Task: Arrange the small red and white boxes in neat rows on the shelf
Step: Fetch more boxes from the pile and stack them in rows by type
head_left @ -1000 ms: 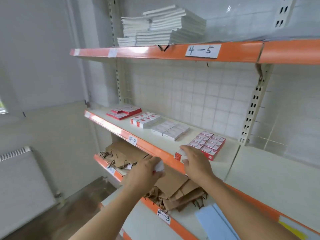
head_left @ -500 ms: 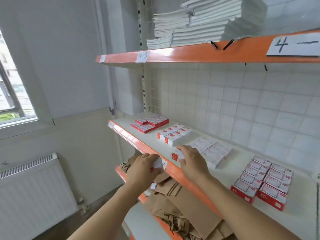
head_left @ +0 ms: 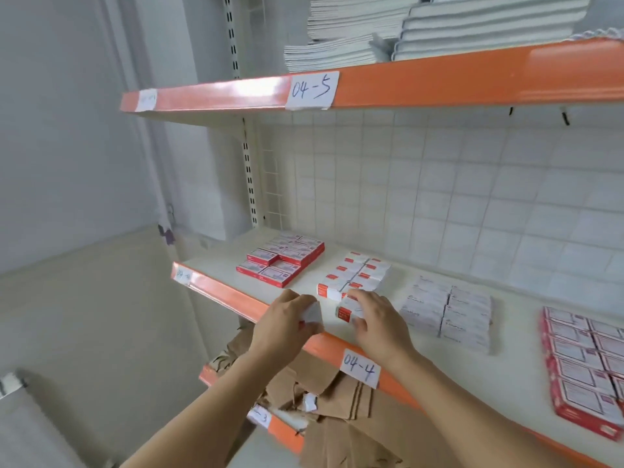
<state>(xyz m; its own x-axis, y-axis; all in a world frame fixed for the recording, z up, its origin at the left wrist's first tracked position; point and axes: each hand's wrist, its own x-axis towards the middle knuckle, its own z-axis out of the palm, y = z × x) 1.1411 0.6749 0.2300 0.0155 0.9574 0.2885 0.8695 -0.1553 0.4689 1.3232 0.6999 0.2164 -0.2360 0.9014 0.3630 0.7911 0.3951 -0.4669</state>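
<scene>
Head view: left hand [head_left: 287, 324] at the front edge of the shelf [head_left: 526, 396], fingers curled round one small box [head_left: 312, 313]. Right hand [head_left: 374, 319] gripping another red and white box [head_left: 346, 310], just in front of the neat group of boxes [head_left: 354, 276]. Brown paper bags [head_left: 341, 400] below.

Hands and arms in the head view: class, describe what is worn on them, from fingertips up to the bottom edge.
Nothing is worn. The left hand and right hand are bare, with no gloves, rings, watch or bands visible. Both forearms are bare to the frame's edge, with no sleeve in view.
</scene>
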